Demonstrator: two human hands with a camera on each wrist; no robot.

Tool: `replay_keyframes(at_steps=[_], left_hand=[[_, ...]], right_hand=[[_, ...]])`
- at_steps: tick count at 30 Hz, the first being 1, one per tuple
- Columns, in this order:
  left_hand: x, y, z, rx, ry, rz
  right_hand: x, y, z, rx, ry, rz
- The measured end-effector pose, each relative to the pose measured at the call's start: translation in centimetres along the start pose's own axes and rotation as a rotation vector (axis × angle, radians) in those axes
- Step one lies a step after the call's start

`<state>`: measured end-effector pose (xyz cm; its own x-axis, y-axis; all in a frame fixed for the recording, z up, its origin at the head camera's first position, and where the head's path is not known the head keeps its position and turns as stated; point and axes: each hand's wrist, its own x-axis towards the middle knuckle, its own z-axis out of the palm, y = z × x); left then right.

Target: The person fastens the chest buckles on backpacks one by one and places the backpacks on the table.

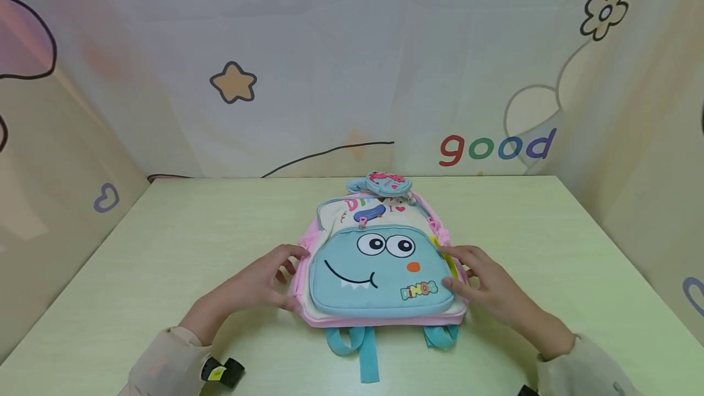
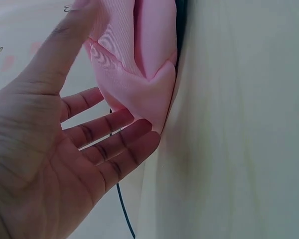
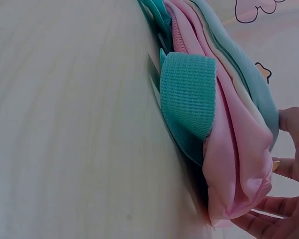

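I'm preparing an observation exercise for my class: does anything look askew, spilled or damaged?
Nothing stands out as spilled or damaged. The backpack lies face up on the table; at most, the teal straps poking out past its bottom edge look untidy.

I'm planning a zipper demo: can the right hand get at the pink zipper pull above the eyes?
Probably yes: the pink zipper pull lies uncovered on the front of the backpack, and nothing appears to block the right hand.

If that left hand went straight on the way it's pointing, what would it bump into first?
Most likely the backpack, at its pink side: the left hand points toward it, fingertips at or very near the fabric. Whether they all touch is hard to tell.
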<state>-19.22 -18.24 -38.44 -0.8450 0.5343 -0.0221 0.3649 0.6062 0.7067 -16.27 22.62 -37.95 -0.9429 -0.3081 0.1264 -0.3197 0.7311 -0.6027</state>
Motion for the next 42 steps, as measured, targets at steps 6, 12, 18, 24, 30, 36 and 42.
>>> replay_keyframes(at_steps=[6, 12, 18, 24, 30, 36, 42], left_hand=[[0.2, -0.1, 0.2, -0.011, -0.004, -0.02], [0.1, -0.6, 0.4, -0.045, 0.038, -0.027], [-0.1, -0.5, 0.3, -0.111, 0.089, 0.033], [-0.1, 0.3, -0.4, -0.122, 0.166, 0.1], [0.0, 0.8, -0.7, -0.104, 0.225, 0.143], [0.1, 1.6, -1.0, -0.099, 0.275, 0.185], [0.1, 3.0, -1.7, -0.089, 0.311, 0.15]], right_hand=[[-0.1, 0.0, 0.3, 0.006, 0.019, -0.015], [-0.1, 0.0, 0.8, 0.014, 0.033, -0.033], [-0.2, 0.0, 1.1, 0.022, 0.047, -0.033], [-0.4, 0.1, 1.3, 0.03, 0.069, -0.018], [-0.4, -0.1, 1.3, 0.069, 0.068, 0.018], [-0.5, -0.3, 1.5, 0.13, 0.059, 0.064], [-0.4, -0.2, 1.9, 0.164, 0.068, 0.049]])
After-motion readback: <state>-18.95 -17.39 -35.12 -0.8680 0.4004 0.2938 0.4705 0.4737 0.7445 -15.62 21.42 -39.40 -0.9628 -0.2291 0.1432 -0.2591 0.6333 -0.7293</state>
